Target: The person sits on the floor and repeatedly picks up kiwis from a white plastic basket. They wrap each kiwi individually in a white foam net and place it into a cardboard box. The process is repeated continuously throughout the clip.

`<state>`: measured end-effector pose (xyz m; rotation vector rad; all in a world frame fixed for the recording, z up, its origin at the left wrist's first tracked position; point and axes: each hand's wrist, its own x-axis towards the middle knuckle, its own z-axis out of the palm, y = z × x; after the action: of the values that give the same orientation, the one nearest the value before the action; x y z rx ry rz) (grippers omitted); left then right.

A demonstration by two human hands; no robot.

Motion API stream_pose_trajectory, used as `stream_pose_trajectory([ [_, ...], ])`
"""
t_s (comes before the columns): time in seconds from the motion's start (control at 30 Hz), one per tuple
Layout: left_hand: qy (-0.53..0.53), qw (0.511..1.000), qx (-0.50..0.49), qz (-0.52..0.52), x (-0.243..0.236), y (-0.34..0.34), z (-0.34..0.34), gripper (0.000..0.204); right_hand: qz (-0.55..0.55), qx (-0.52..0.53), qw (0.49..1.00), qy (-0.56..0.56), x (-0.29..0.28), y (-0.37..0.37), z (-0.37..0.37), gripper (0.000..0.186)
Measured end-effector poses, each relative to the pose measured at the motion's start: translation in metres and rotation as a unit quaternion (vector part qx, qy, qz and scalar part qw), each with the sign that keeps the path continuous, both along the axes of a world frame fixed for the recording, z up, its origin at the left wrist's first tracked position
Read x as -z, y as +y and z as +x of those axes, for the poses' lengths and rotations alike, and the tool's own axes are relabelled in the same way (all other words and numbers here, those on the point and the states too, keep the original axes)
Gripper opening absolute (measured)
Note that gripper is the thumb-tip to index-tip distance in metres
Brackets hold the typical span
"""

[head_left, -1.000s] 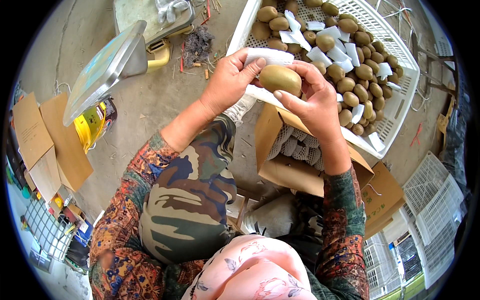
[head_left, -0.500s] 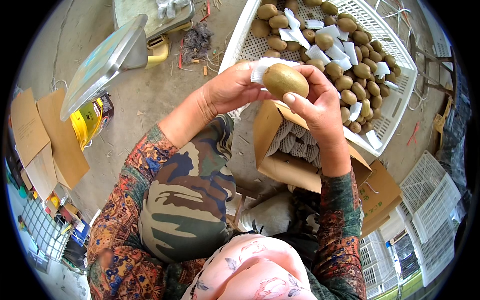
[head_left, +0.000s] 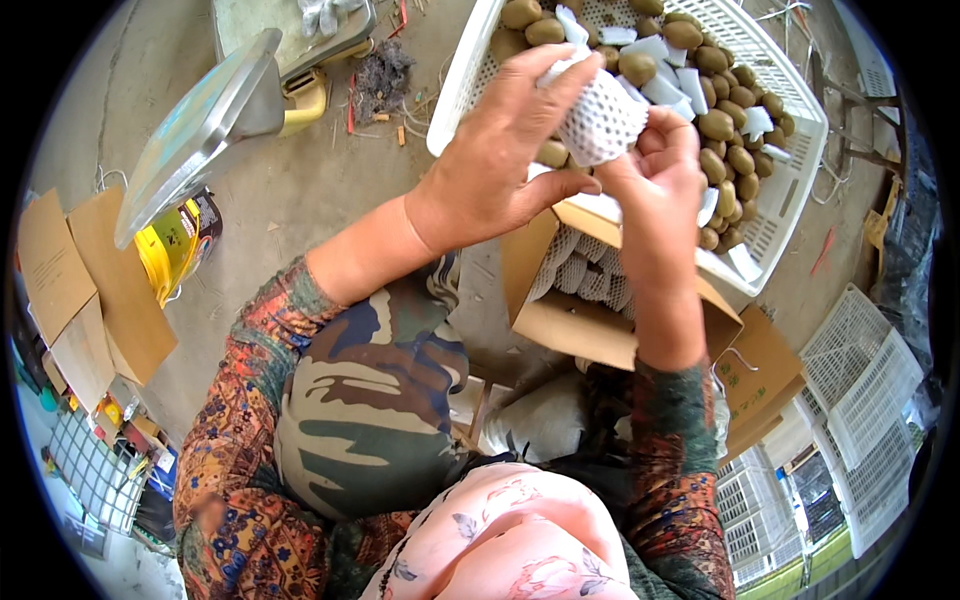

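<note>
Just past the pink floral cloth (head_left: 500,535) and the camouflage trouser leg (head_left: 375,400), here's the rounded white foam net (head_left: 604,118) up between the hands: the left hand (head_left: 505,150) curls its fingers over the top with its thumb spread well away below, and the right hand (head_left: 662,170) is pinching the lower right edge! By the right forearm sits a cardboard box (head_left: 575,337) with netted pieces (head_left: 592,278) inside, and farther out there's the white crate (head_left: 800,185), loaded with brown kiwifruit (head_left: 716,125) and loose white sleeves (head_left: 692,88).
</note>
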<state>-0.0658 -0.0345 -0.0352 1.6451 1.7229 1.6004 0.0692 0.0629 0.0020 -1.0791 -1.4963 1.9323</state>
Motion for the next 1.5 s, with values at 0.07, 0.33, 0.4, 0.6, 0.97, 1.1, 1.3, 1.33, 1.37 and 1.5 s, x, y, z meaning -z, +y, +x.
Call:
stream_pose_trajectory([
  [0.07, -0.009, 0.999, 0.044, -0.003, -0.003, -0.002, 0.001, 0.080, -0.078, -0.012, 0.997, -0.004, -0.025, -0.002, 0.017, 0.063],
  [0.33, -0.033, 0.946, 0.318, -0.052, -0.013, -0.009, 0.014, 0.063, -0.259, -0.156, 0.941, -0.152, -0.050, -0.036, 0.103, 0.043],
  [0.4, -0.037, 0.949, 0.291, -0.118, -0.005, -0.017, 0.006, 0.063, -0.219, -0.143, 0.936, -0.236, -0.016, -0.052, 0.131, 0.043],
  [0.6, -0.103, 0.967, 0.167, -0.161, 0.007, -0.011, -0.002, 0.034, 0.059, -0.403, 0.773, -0.487, 0.062, -0.072, 0.144, 0.064],
  [0.97, -0.191, 0.939, 0.105, -0.265, 0.043, -0.015, 0.001, 0.022, 0.436, -0.385, 0.701, -0.413, 0.119, 0.119, 0.113, 0.017],
  [1.1, -0.120, 0.934, 0.154, -0.300, 0.056, -0.021, 0.001, 0.026, 0.394, -0.407, 0.669, -0.481, 0.159, 0.132, 0.120, 0.023],
  [1.3, -0.145, 0.961, 0.002, -0.237, 0.075, -0.020, -0.002, 0.039, -0.030, -0.422, 0.893, -0.156, 0.084, 0.066, -0.008, 0.021],
  [1.33, -0.193, 0.931, 0.045, -0.305, 0.072, -0.020, -0.014, 0.032, -0.027, -0.428, 0.889, -0.160, 0.094, 0.065, -0.025, 0.022],
  [1.37, -0.155, 0.931, 0.023, -0.330, 0.075, -0.020, -0.022, 0.029, -0.023, -0.429, 0.887, -0.170, 0.108, 0.070, -0.043, 0.023],
  [1.5, -0.131, 0.916, -0.032, -0.377, 0.075, -0.026, -0.033, 0.020, 0.448, -0.340, 0.787, -0.254, 0.204, 0.061, -0.099, 0.046],
])
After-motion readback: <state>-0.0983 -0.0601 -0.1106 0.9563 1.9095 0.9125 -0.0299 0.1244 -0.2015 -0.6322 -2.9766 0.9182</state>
